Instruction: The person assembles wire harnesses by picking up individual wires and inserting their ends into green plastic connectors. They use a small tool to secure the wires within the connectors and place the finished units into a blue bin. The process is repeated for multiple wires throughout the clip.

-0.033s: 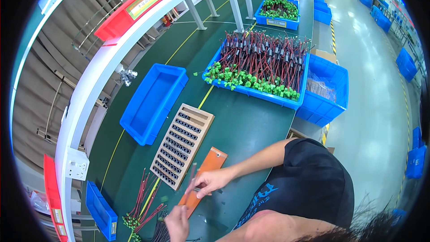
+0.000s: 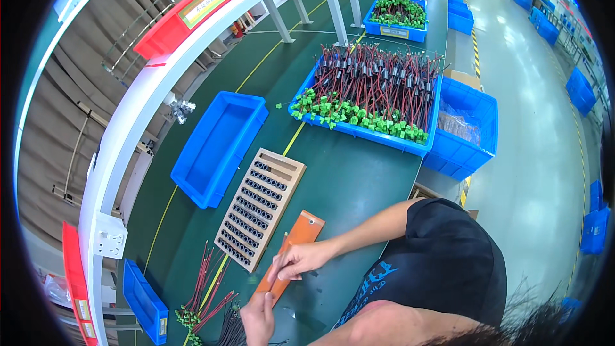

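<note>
An orange-brown board [image 2: 306, 229] lies on the green table, with both my hands over its lower part. My right hand [image 2: 296, 261] is closed, thumb and fingers pinching a thin reddish wire [image 2: 284, 242] whose tip sticks up past the fingers. Just below it, my left hand [image 2: 257, 318] is closed at the lower end of the same wire; its fingertips are partly hidden. Beside the left hand lie loose red wires with green connectors [image 2: 189, 315] and a bundle of black wires [image 2: 232, 329]. A wooden rack [image 2: 261, 208] with rows of black ring-shaped parts lies beyond the board.
An empty blue tray [image 2: 221, 147] sits left of the rack. Farther off, a large blue tray [image 2: 359, 129] holds many wired green connectors, with a smaller filled bin [image 2: 396, 33] behind it. A blue crate [image 2: 471, 147] stands at the table's right edge. A white frame post [image 2: 115, 154] rises on the left.
My left hand has shifted slightly right, closer to the board. The wire in my right hand has tipped lower over the board, and my right fingers have drawn slightly toward the left hand.
</note>
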Motion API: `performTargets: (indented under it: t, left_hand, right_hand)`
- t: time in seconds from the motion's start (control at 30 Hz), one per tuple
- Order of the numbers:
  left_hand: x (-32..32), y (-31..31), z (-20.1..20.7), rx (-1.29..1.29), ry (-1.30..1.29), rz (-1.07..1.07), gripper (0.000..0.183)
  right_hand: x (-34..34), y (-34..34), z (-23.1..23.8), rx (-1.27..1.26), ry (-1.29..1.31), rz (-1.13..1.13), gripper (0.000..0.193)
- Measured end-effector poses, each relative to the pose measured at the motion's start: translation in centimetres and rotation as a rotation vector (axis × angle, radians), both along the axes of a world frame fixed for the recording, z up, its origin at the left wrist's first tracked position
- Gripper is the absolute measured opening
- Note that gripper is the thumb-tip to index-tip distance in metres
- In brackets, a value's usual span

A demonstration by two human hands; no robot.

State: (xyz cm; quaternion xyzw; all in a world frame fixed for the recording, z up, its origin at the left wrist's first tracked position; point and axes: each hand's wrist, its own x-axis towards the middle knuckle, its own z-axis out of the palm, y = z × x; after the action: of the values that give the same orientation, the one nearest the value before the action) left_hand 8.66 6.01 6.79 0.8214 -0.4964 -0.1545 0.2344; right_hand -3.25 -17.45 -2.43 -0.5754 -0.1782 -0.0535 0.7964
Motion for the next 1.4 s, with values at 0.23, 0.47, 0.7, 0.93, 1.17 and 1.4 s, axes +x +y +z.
performTargets:
  t: [0.23,0.47,0.7,0.93,1.17,1.4]
  left_hand:
    - [0.4,0.3,-0.8,0.024,-0.067,-0.155,0.026]
    - [-3.8,-4.6,-1.6,-0.113,0.278,0.076,0.023]
    - [-3.2,-4.6,-4.1,-0.108,0.492,0.2,0.024]
    - [-3.3,-6.0,-4.4,-0.182,0.568,0.225,0.026]
    - [-3.1,-5.6,-4.0,-0.2,0.571,0.209,0.027]
    - [-3.1,-5.7,-4.3,-0.188,0.586,0.171,0.028]
  right_hand:
    - [-1.0,0.0,-0.4,0.124,0.073,-0.055,0.027]
    - [-1.1,-0.1,-0.9,0.026,0.154,-0.098,0.022]
    - [-0.9,-2.5,0.3,-0.074,0.074,-0.374,0.023]
    - [-0.8,-2.8,-0.3,0.21,0.291,-0.308,0.04]
    - [-0.1,-3.5,-0.4,0.273,0.181,-0.43,0.038]
    - [-0.3,-3.6,0.7,0.244,0.179,-0.46,0.03]
